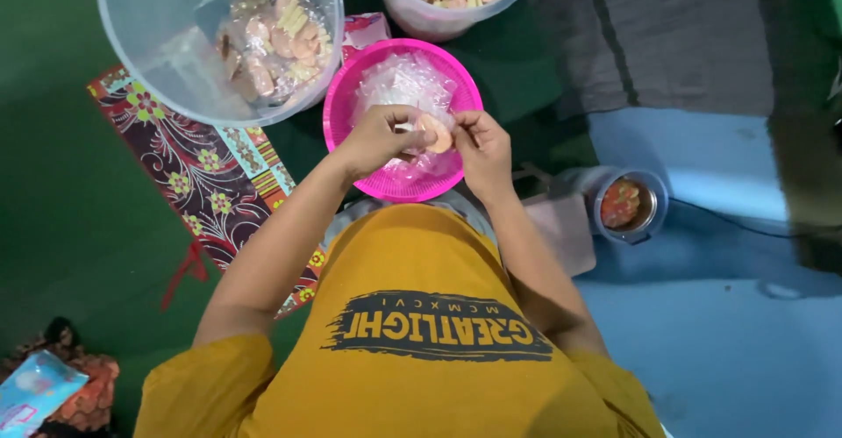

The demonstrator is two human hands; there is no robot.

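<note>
left hand (pixel 379 138): mine, pinched shut on a pale round cracker (pixel 436 133), gripping its 9 o'clock edge
right hand (pixel 481 144): fingers closed on the same cracker from its 3 o'clock side
cracker spot: hovering right over the pink basket (pixel 344 96), which has clear plastic wrappers (pixel 403 83) piled in it
11 o'clock of basket: big clear tub (pixel 140 43) with bagged crackers
12 o'clock: second tub (pixel 430 19) of loose crackers
3 o'clock, well apart: small round container (pixel 656 194) with something reddish in it
</note>
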